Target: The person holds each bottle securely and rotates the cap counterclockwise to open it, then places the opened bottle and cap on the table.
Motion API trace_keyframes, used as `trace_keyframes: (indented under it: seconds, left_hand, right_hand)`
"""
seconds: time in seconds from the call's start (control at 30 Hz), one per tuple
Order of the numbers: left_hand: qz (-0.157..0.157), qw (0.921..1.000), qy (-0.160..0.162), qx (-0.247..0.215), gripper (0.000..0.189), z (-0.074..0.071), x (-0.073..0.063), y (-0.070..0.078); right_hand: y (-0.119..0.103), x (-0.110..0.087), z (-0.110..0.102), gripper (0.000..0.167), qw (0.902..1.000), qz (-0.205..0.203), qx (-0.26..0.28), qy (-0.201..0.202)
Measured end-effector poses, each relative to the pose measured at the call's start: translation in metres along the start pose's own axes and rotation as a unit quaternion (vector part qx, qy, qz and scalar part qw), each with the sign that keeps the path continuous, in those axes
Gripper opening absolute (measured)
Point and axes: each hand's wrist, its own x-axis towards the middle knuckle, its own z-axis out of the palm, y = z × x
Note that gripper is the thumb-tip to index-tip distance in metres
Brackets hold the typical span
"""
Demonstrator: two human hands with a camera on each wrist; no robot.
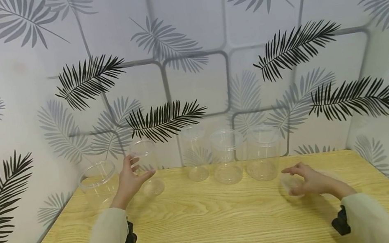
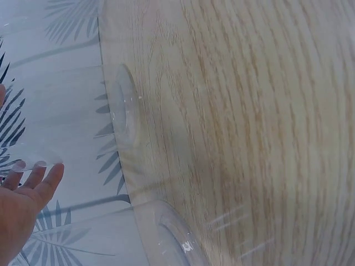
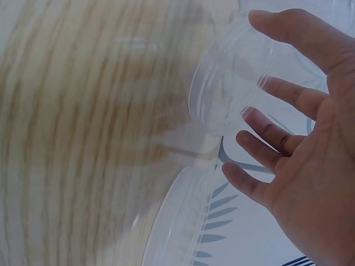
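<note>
My two pale sleeves [image 1: 101, 242], each with a small black wrist device [image 1: 130, 235], reach over one yellow wood-grained bench [image 1: 212, 222]. Six clear plastic containers are before me. At my right hand [image 1: 311, 182], thumb and fingers parted, is a round, clear plastic container [image 1: 286, 186], blurred; I cannot tell whether I have hold of it. A wide, clear plastic jar [image 1: 95, 187] stands beside my left wrist. My left hand [image 1: 130, 182], partly open, is at a narrower, clear cylindrical jar [image 1: 155, 184]; whether I grip it I cannot tell. Toward the back, three more stand in a row: one slim, clear cylinder [image 1: 195, 154], then two broader, clear jars [image 1: 227, 158]. Through their walls I see bench and patterned wall [image 1: 188, 26], white with grey and black fronds.
</note>
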Motion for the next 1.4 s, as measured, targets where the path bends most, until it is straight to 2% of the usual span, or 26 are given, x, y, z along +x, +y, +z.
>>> trace_keyframes:
  seconds: [0.37,0.6,0.93,1.13,1.4]
  left_hand:
    - [-0.013,0.9999,0.005,-0.006,0.091,-0.001,0.000,-0.003]
    - [-0.020,0.9998,-0.004,-0.007,0.093,-0.001,0.001,-0.003]
    - [-0.026,0.9996,-0.004,0.003,0.096,-0.001,0.001,-0.001]
    - [-0.011,0.9997,0.014,0.016,0.097,-0.003,0.003,0.003]
    - [0.038,0.9980,0.051,0.010,0.097,-0.006,0.005,0.018]
  right_hand:
    - [-0.007,0.003,0.009,0.061,0.9993,-0.013,-0.026,-0.025]
    - [-0.006,0.006,0.011,0.063,0.9988,-0.006,-0.043,-0.024]
    - [-0.008,0.003,0.007,0.066,0.9991,0.005,-0.037,-0.017]
    - [-0.012,0.002,-0.001,0.062,0.9990,-0.009,-0.044,0.005]
    - [-0.029,0.003,-0.019,0.059,0.9950,-0.055,-0.060,0.058]
